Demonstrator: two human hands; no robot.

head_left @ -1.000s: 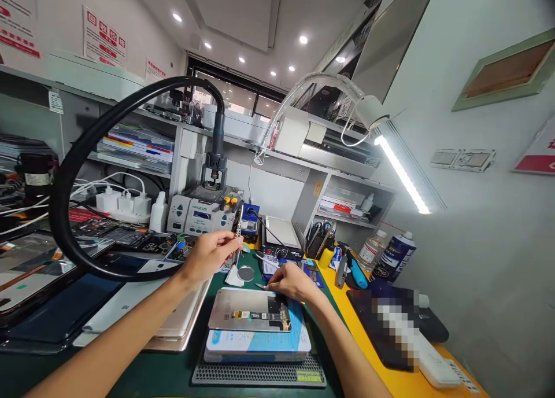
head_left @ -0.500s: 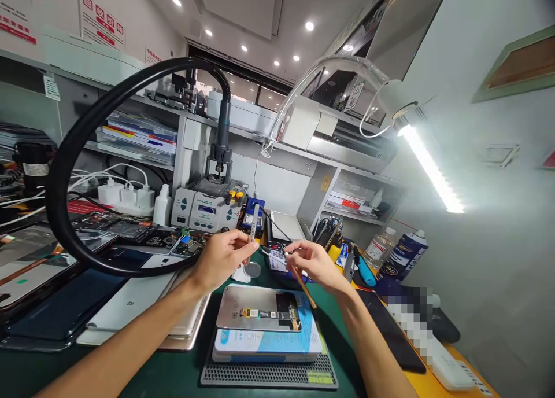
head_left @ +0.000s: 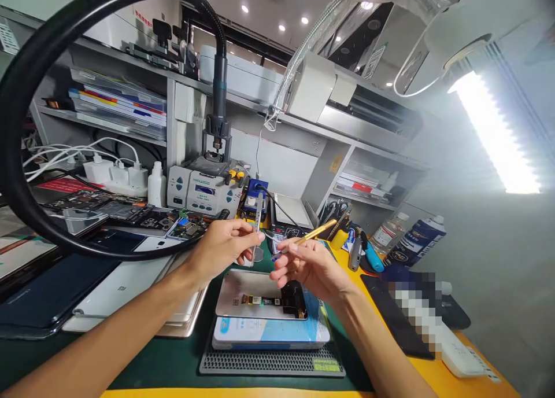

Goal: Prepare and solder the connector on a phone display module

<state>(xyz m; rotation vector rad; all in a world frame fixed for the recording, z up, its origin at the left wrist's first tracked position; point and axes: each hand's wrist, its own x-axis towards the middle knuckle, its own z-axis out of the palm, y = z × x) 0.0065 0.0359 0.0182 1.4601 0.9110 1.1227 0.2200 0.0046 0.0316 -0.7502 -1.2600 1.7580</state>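
Observation:
Held upright between my left thumb and fingers is a thin metal strip with small holes (head_left: pixel 259 212); its exact kind is unclear. My left hand (head_left: pixel 223 244) is closed in a pinch. Across the gap, my right hand (head_left: pixel 307 265) grips a slim gold-handled tool (head_left: pixel 318 231), its handle slanting up to the right. That tool's working end is too small to identify. Below both hands, a phone screen assembly (head_left: pixel 232 294) lies back side up with its flex cable (head_left: pixel 262 301) showing. It rests on a blue and white box (head_left: pixel 277 331).
A grey perforated mat (head_left: pixel 243 363) lies beneath the box. Left are several phones, including a white one (head_left: pixel 130 288), and a large black hose loop (head_left: pixel 13 155). A hot-air station (head_left: pixel 202 192) stands behind. Bottles, a spray can (head_left: pixel 416 242) and a bright lamp (head_left: pixel 498 132) are right.
The gold-handled tool has swung from pointing down right to up right in my right hand. My left hand still pinches the strip. The camera view has shifted closer and lower.

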